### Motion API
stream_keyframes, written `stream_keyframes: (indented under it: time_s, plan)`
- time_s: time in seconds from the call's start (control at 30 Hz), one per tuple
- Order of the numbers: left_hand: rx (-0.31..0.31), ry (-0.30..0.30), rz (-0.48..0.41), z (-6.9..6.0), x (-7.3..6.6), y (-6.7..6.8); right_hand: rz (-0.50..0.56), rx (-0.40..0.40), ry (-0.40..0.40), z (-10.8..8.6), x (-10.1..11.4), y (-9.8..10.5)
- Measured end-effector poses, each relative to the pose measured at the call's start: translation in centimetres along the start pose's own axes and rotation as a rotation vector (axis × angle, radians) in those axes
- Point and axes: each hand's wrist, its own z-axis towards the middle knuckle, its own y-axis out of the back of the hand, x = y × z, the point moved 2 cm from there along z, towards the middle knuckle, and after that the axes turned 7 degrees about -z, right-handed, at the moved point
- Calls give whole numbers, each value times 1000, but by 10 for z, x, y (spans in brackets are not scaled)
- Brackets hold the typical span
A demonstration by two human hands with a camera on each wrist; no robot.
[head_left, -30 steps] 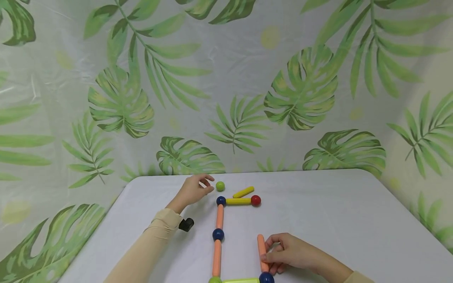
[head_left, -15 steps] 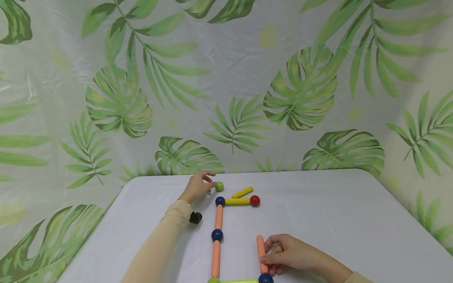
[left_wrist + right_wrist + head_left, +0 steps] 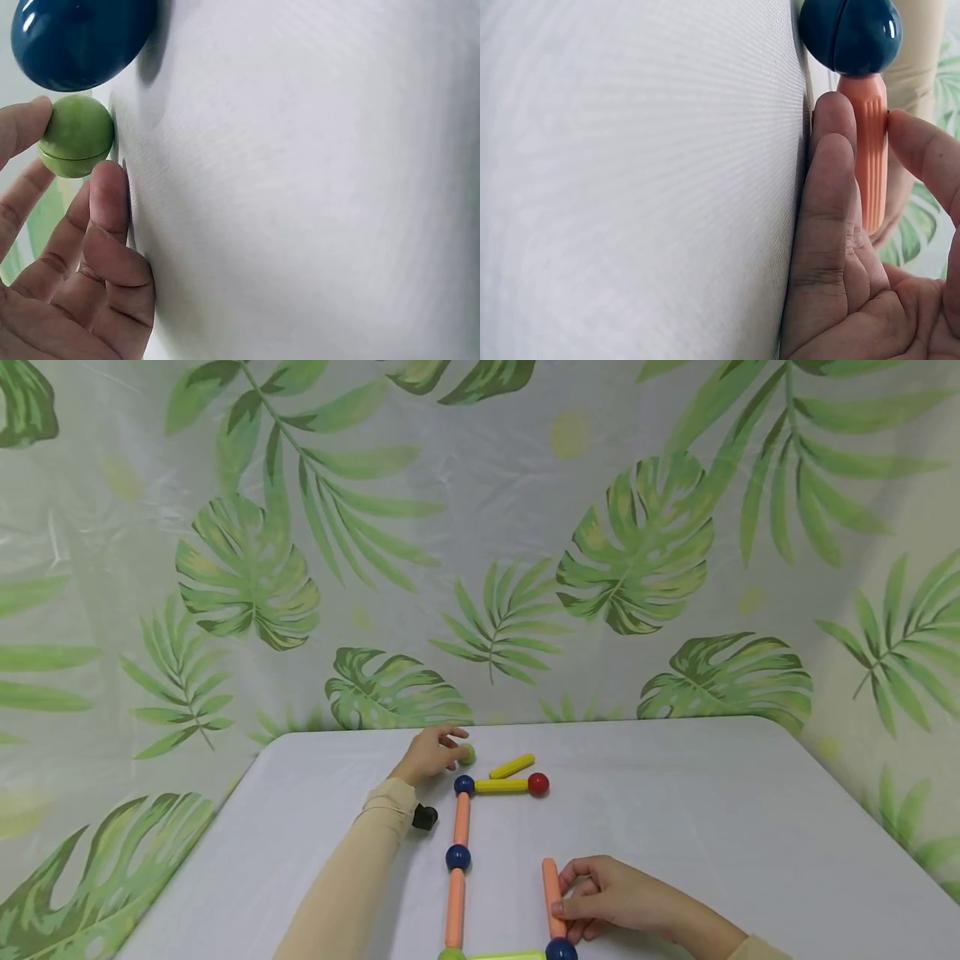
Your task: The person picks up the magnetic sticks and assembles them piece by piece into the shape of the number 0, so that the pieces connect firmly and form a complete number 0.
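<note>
At the far side of the table my left hand (image 3: 431, 755) holds a small green ball (image 3: 467, 754) between thumb and fingers. The left wrist view shows the thumb on the green ball (image 3: 76, 135) from one side and fingers around the other. My right hand (image 3: 613, 897) pinches an orange magnetic stick (image 3: 551, 893), whose near end meets a blue ball (image 3: 561, 950). In the right wrist view the ribbed orange stick (image 3: 872, 150) lies between thumb and fingers, close to the cloth.
Orange sticks (image 3: 455, 910) and blue balls (image 3: 458, 857) form a line up the middle. A yellow stick (image 3: 501, 786) joins its far end to a red ball (image 3: 538, 784). Beyond lies a loose yellow stick (image 3: 512, 766). A yellow-green stick (image 3: 506, 956) crosses at the near edge.
My left hand has moved right and reached the green ball, which has shifted slightly to the right. My right hand stays on the orange stick.
</note>
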Motion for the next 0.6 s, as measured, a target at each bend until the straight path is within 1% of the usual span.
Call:
stream_keyframes:
  time_s: [0.2, 0.47, 0.6]
  plan:
    - [4, 21, 5, -3, -1, -1, 15, 9, 10, 0, 1, 0]
    - [3, 30, -26, -5, 2, 1, 27, 21, 22, 0, 0, 0]
    - [0, 36, -37, -5, 1, 2, 33, 25, 22, 0, -1, 0]
